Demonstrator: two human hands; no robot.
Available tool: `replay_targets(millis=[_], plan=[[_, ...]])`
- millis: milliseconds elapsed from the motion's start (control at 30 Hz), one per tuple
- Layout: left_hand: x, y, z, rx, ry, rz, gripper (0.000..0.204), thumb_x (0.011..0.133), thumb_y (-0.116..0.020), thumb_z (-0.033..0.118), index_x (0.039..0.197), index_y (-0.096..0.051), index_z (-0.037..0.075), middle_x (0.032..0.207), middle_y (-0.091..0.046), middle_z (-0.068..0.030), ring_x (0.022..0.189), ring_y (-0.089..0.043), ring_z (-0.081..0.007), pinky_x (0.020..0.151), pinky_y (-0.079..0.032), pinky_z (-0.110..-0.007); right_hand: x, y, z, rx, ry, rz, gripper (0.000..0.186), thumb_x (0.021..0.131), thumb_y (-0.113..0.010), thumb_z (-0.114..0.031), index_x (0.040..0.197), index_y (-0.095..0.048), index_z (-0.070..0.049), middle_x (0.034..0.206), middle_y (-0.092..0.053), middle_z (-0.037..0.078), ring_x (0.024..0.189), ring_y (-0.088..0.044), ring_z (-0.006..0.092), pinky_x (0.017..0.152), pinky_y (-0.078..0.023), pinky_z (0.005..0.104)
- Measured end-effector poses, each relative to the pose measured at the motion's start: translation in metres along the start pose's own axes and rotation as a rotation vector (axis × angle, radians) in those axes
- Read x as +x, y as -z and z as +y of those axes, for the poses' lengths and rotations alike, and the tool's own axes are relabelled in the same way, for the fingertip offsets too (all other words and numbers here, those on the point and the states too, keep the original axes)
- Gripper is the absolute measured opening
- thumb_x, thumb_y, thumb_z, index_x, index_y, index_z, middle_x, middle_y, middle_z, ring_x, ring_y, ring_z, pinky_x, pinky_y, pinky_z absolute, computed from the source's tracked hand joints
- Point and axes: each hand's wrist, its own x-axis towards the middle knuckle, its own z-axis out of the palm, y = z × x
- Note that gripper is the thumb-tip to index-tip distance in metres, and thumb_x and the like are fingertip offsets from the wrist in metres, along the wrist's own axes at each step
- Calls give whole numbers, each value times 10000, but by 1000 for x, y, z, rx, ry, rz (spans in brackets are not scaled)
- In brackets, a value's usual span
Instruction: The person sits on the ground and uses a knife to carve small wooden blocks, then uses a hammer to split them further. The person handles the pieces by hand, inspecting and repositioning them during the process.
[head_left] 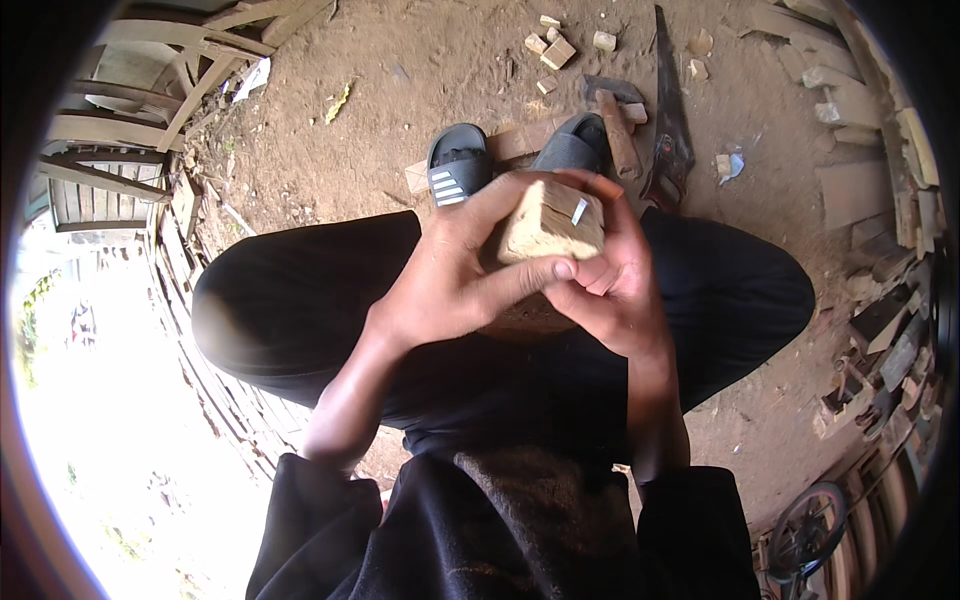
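Above my lap, between my knees, I hold a pale, rough-cut wooden block (552, 222) in both hands. My left hand (450, 275) is closed round its left side, with the thumb along the lower edge. From the right, my right hand (630, 275) grips it, its fingers curled round the far side and the thumb below. A small bright whitish sliver (579, 210) shows on the block's upper face; what it is made of I cannot tell. The block's underside is hidden by my hands.
Beyond my sandals (460, 165), a handsaw (668, 130) and a hammer-like tool with a wooden handle (618, 135) lie on the dirt. Several small wood offcuts (558, 52) are scattered farther off. Stacked wood (850, 100) lines the right side; a wheel (808, 530) stands lower right.
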Motion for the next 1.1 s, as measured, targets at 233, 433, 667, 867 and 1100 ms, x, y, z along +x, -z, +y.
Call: replay_targets(millis=[233, 433, 667, 867, 1100], plan=[[-3, -5, -20, 24, -57, 95, 444, 741, -833, 202, 1081, -628, 5, 935, -680, -78, 858, -635, -136, 783, -509, -288, -4, 16, -19, -419, 36, -70, 749, 733, -652, 36, 1402, -314, 10, 1333, -410, 113, 1189, -498, 195, 1012, -420, 341], [2, -7, -18, 137, -102, 106, 420, 694, -842, 180, 1005, -609, 21, 953, -662, -83, 863, -650, -169, 759, -516, -316, -1, 10, -24, -254, 41, -99, 568, 791, -648, 9, 1326, -460, 41, 1331, -424, 91, 1161, -491, 161, 972, -420, 304], [3, -4, -24, 316, -114, 20, 396, 720, -790, 159, 1020, -572, 22, 864, -642, -106, 796, -653, -252, 715, -515, -344, 2, 7, -13, -294, 77, -42, 511, 812, -625, 69, 1307, -500, 35, 1306, -452, 87, 1148, -499, 136, 951, -445, 294], [2, -6, -18, 270, 48, -8, 399, 743, -783, 201, 1004, -547, 13, 867, -643, -139, 834, -667, -287, 721, -518, -362, 4, 15, -7, -369, 75, -55, 499, 806, -633, 71, 1291, -521, 35, 1271, -494, 90, 1138, -512, 139, 918, -463, 286], [7, -2, -21, 362, 406, -140, 681, 779, -790, 307, 1273, -441, -3, 1066, -625, -195, 961, -647, -258, 866, -480, -371, 98, 152, -3, -1184, -303, 340, 747, 781, -734, -343, 1348, -439, 43, 1280, -546, 203, 1139, -565, 261, 904, -457, 324]])
